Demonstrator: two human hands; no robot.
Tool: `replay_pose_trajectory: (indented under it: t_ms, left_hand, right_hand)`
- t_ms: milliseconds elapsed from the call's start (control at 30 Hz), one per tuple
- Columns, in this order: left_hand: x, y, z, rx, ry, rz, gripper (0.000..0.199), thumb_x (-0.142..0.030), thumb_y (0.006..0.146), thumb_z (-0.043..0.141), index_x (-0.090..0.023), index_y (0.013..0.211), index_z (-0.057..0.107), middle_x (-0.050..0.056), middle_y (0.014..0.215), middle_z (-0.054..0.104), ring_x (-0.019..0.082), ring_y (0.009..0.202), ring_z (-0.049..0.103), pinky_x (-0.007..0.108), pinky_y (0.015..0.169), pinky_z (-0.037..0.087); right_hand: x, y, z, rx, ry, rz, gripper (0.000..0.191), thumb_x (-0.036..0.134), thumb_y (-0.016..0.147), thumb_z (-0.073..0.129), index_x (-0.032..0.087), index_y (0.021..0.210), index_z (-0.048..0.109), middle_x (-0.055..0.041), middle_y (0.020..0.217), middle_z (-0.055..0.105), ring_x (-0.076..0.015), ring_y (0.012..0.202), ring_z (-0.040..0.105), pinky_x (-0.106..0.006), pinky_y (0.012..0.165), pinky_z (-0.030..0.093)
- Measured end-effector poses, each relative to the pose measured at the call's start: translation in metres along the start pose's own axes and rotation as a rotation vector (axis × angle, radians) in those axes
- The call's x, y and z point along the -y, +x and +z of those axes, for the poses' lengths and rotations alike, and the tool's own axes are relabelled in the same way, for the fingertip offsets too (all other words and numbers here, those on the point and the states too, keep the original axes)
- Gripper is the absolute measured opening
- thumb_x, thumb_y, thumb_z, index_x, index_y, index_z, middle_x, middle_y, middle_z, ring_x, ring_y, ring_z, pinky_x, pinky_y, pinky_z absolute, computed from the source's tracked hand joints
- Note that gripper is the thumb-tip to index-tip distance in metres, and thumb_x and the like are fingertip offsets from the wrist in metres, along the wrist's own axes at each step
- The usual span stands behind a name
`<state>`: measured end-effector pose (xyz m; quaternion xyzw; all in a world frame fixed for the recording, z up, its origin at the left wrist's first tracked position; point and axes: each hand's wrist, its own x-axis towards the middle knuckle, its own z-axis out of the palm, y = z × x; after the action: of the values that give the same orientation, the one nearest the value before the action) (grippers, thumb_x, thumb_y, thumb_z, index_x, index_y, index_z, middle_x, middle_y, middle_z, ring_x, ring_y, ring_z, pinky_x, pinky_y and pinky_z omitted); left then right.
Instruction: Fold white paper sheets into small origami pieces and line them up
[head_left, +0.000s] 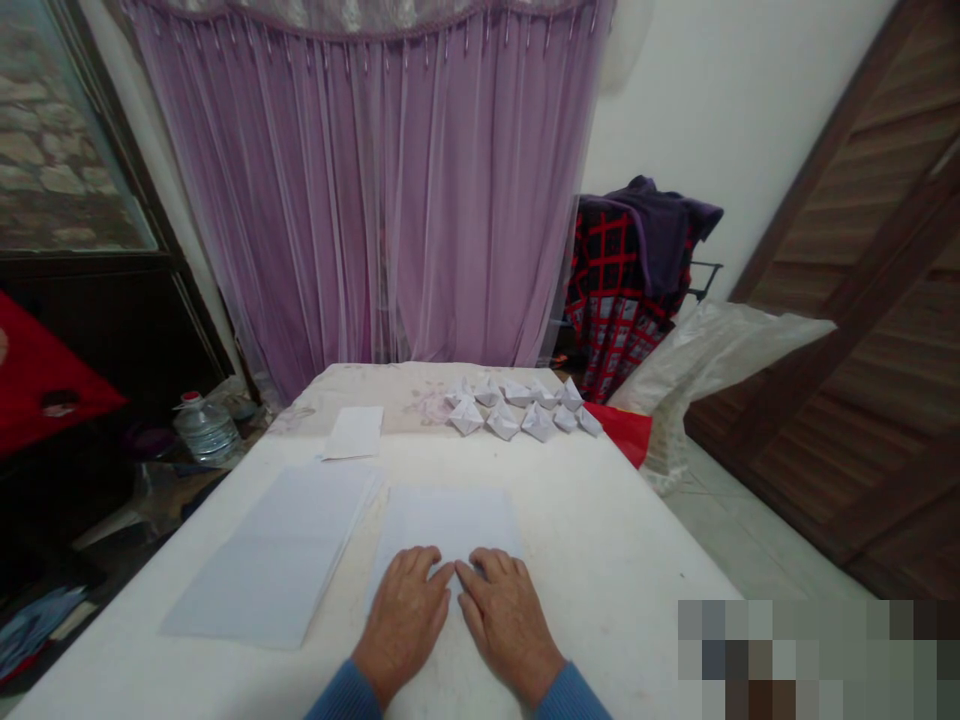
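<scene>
Lilac sheer curtains (367,190) hang behind a white-topped table (600,540). Both bare hands lie flat and open, gripping nothing: the fingertips of the left hand (401,625) and right hand (510,625) rest on a white paper sheet (442,530), with the index fingers almost touching. The sheet lies at twelve o'clock from the hands, its far edge running straight across; the hands hide its near end, so its long axis cannot be told. A paper stack (274,555) sits just beside it at ten o'clock, its long axis tilted toward one o'clock. Farther out are a small paper slip (352,432) at eleven o'clock, folded paper boats (517,408) around twelve to one o'clock, and a red bag (622,432) at one o'clock past the table's edge.
</scene>
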<state>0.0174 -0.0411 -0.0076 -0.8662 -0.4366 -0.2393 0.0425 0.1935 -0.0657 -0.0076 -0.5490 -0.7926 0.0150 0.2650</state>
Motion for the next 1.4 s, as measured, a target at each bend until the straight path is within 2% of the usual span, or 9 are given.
replay_pose_trajectory:
  t_ms: [133, 300, 533, 800, 1400]
  left_hand:
    - [0.002, 0.000, 0.003, 0.014, -0.013, 0.003, 0.035, -0.012, 0.084, 0.053, -0.025, 0.115, 0.061, 0.004, 0.100, 0.062, 0.021, 0.094, 0.056, 0.039, 0.086, 0.048]
    - [0.001, 0.001, 0.000, 0.018, -0.010, -0.004, 0.028, -0.012, 0.084, 0.056, -0.023, 0.109, 0.063, 0.004, 0.096, 0.062, 0.021, 0.091, 0.057, 0.041, 0.085, 0.047]
    - [0.003, 0.001, -0.001, -0.004, 0.003, 0.001, 0.023, -0.013, 0.083, 0.056, -0.022, 0.103, 0.064, 0.004, 0.092, 0.061, 0.021, 0.088, 0.056, 0.041, 0.083, 0.046]
    - [0.005, -0.002, 0.003, -0.056, 0.036, 0.008, 0.021, -0.013, 0.083, 0.054, -0.021, 0.100, 0.063, 0.004, 0.091, 0.061, 0.021, 0.088, 0.056, 0.041, 0.084, 0.045]
    - [0.005, -0.002, -0.005, -0.033, 0.055, -0.016, 0.020, -0.013, 0.084, 0.054, -0.022, 0.098, 0.065, 0.004, 0.091, 0.063, 0.021, 0.087, 0.058, 0.041, 0.084, 0.044]
  right_hand:
    - [-0.001, -0.001, 0.002, -0.027, -0.018, 0.019, 0.031, 0.026, 0.087, 0.063, 0.032, 0.118, 0.060, -0.0027, 0.108, 0.060, -0.0210, 0.099, 0.050, -0.035, 0.085, 0.034]
    - [-0.002, -0.002, 0.005, -0.076, -0.040, 0.029, 0.030, 0.026, 0.085, 0.066, 0.032, 0.114, 0.062, -0.0018, 0.104, 0.061, -0.0197, 0.098, 0.050, -0.035, 0.085, 0.032]
    - [-0.005, -0.002, 0.005, -0.137, -0.056, 0.062, 0.016, 0.022, 0.083, 0.066, 0.029, 0.097, 0.067, -0.0007, 0.091, 0.061, -0.0181, 0.089, 0.051, -0.034, 0.080, 0.030]
    - [-0.011, -0.003, 0.005, -0.205, -0.042, 0.082, 0.010, 0.018, 0.082, 0.065, 0.026, 0.087, 0.068, -0.0012, 0.084, 0.061, -0.0177, 0.083, 0.050, -0.034, 0.076, 0.029]
    - [-0.021, -0.007, -0.001, -0.239, -0.040, 0.165, 0.012, 0.016, 0.081, 0.063, 0.025, 0.082, 0.071, -0.0011, 0.081, 0.062, -0.0169, 0.081, 0.052, -0.033, 0.075, 0.030]
